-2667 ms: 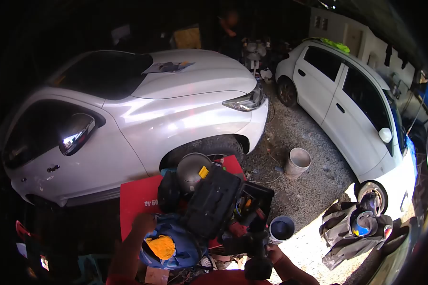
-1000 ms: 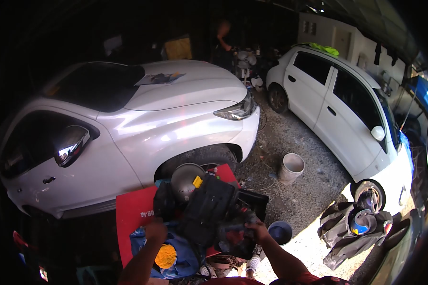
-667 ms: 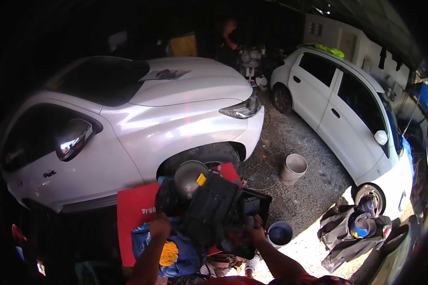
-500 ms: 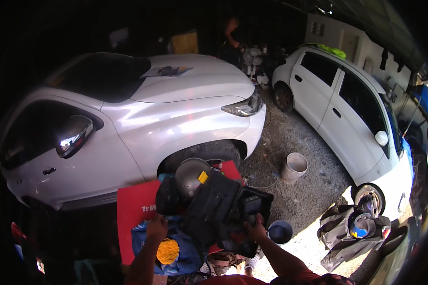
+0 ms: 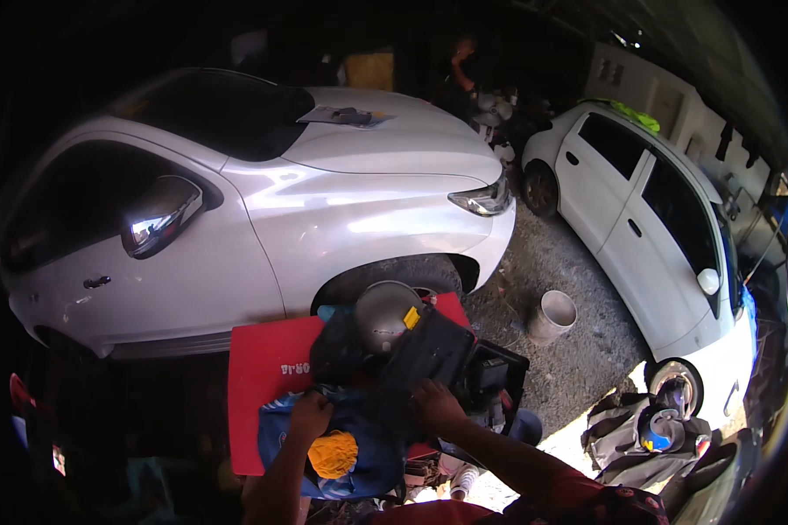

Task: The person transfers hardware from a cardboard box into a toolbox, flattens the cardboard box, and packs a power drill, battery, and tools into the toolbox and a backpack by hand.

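Observation:
My left hand (image 5: 311,414) is closed at the upper edge of a blue bag (image 5: 368,455) with a yellow-orange cloth (image 5: 333,454) on it; what its fingers pinch is too small to make out. My right hand (image 5: 436,406) rests on the lower part of a black case (image 5: 431,348), its fingers partly spread. Beyond the case sits a grey helmet-like bowl (image 5: 381,319) with a yellow piece (image 5: 411,318) beside it. To the right, an open black box (image 5: 490,376) holds dark items. All this lies on a red table (image 5: 267,367).
A white car (image 5: 368,192) stands beyond the table, another white car (image 5: 639,210) at the right. A whitish bucket (image 5: 552,317) and a dark bucket (image 5: 525,427) are on the ground. Black cloth with a blue helmet (image 5: 661,430) lies at lower right. A person (image 5: 461,70) is at the back.
My right hand has moved left from the open black box onto the black case. My left hand stays by the blue bag. The dark tool it held earlier is no longer in my right hand. The view has shifted.

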A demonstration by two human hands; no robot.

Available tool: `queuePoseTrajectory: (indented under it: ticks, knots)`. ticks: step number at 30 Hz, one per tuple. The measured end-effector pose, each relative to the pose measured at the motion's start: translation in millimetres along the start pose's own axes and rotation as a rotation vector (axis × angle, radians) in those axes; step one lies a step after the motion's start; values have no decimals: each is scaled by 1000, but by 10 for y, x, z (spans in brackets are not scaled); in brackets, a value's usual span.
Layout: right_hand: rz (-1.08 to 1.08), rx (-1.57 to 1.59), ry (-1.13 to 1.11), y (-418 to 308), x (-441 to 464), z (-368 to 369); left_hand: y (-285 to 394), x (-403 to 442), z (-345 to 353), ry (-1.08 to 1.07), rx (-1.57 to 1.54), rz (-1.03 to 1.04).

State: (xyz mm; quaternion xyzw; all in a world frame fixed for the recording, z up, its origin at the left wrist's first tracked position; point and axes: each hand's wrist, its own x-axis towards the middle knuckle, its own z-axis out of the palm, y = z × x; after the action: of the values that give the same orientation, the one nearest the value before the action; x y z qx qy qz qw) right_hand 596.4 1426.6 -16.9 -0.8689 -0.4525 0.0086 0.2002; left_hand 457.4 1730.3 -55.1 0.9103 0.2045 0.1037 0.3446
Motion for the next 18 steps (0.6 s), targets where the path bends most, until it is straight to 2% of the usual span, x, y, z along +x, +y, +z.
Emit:
queuePoseTrajectory:
  ticks: [2,4,5,7,10,14,16,18]
  knots:
    - [-175,104,-35,-431,412,174,58,-42,-142,-29,-2,6]
    - [-367,181,-6,-722,811,469,57,-72,-272,-46,-157,26]
    - [-371,184,-9,-864,951,553,-7,-85,-303,-44,-156,21]
    - [-335,240,-234,-1112,1179,704,-176,-128,-373,-105,-207,46]
    - [-317,159,-302,-1208,1364,1114,-333,-264,-385,-39,-163,-16]
    - [-386,131,-306,-1278,1387,907,-358,-310,-426,-80,-97,-62]
    - [-398,15,-283,-1309,1363,722,-330,-290,-397,-4,-312,-21]
    - [-378,8,-317,-1272,1340,609,-261,-248,-409,-28,-263,42]
